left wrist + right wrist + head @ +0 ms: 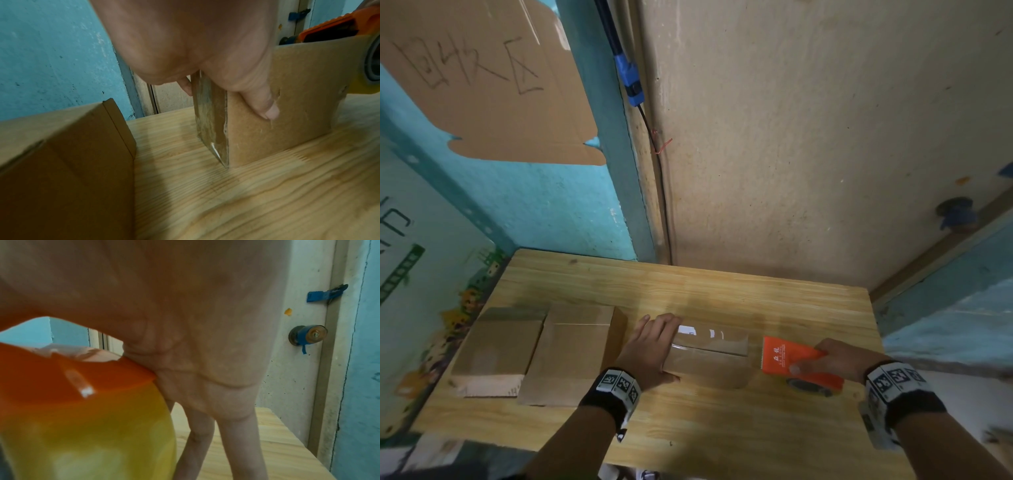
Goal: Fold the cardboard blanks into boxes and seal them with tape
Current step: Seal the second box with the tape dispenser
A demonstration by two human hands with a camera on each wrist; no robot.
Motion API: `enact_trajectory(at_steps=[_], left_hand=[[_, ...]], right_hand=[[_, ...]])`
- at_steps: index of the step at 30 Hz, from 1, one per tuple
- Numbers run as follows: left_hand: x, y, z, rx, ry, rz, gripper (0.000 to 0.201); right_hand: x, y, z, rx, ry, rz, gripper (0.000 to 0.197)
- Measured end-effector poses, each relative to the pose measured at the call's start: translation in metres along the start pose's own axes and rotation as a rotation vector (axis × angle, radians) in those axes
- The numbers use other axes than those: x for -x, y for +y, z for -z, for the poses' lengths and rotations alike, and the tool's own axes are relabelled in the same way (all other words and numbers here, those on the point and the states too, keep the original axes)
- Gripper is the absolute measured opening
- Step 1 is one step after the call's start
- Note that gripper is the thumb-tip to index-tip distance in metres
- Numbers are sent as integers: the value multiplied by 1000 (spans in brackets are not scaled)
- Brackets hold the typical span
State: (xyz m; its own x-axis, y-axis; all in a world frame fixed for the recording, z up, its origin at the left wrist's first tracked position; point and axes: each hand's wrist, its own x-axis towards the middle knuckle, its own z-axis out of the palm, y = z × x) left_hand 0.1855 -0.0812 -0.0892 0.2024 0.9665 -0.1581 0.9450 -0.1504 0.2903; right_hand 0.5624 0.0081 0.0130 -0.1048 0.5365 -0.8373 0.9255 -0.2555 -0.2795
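A small cardboard box (pixel 709 356) stands mid-table, with glossy clear tape along its top seam and down its left end (pixel 211 123). My left hand (pixel 650 346) grips that left end, fingers over the top and thumb (pixel 261 104) against the near side. My right hand (pixel 835 359) holds an orange tape dispenser (pixel 794 359) just right of the box, thumb on its top. The yellowish tape roll (pixel 88 431) sits under the orange cover (pixel 61 374) in the right wrist view.
Two more brown cardboard boxes (pixel 571 353) (pixel 496 349) lie at the left of the wooden table (pixel 722 428). A beige door with a knob (pixel 306 335) and a blue wall stand behind. A cardboard sheet (pixel 482 78) hangs on the wall.
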Motion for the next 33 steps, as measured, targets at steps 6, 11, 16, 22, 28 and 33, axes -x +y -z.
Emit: enact_trajectory(at_steps=[6,11,16,22,28,33], left_hand=[[0,1,2,-3,-2,0,126],[-1,2,3,3,-9,9,126],[-1,5,5,4,-20,17,126],[0,7,5,7,-14,27,126],[-1,6,4,18,-21,37,127],[0,6,5,39,-13,37,126]], right_hand=[[-4,3,1,16,-3,3,88],[-5,12,10,58,31,-34,92],[-15,8,3,166,25,-50,103],[-22,6,-8,158,14,-71,99],[-26,14,-10,179,-11,-56,113],[-20,25,-12,20,-12,12,106]])
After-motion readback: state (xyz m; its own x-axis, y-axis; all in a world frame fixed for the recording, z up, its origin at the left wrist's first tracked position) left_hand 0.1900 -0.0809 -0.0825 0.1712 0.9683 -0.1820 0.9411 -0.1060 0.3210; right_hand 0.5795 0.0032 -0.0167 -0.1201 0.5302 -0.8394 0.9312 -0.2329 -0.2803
